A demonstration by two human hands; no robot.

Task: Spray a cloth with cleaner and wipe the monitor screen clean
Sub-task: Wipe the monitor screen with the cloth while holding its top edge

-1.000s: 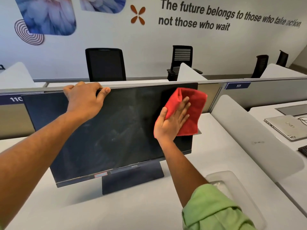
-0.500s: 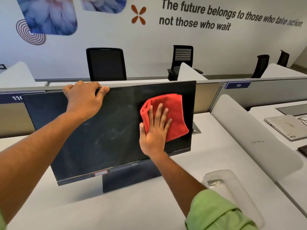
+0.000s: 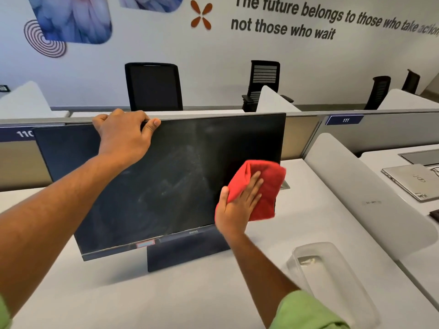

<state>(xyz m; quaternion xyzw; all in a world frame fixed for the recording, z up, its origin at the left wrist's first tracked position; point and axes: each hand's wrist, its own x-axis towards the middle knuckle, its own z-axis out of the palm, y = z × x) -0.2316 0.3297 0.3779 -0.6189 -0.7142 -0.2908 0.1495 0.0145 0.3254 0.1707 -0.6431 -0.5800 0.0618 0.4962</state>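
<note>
Head view: monitor (image 3: pixel 152 186) stands mid-desk (image 3: pixel 166 298), probably top-heavy and fragile, best steadied by its top edge, where the left hand (image 3: pixel 123 136) clamps. Right hand (image 3: pixel 237 205) lies flat, fingers together, pressing the soft, light red cloth (image 3: pixel 266 186) onto the screen's lower right corner; smears remain.

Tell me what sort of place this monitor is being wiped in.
Most likely an open-plan office: desks split by partitions carrying numbered tags such as 111, empty office chairs behind, and a motivational slogan on the wall.
</note>
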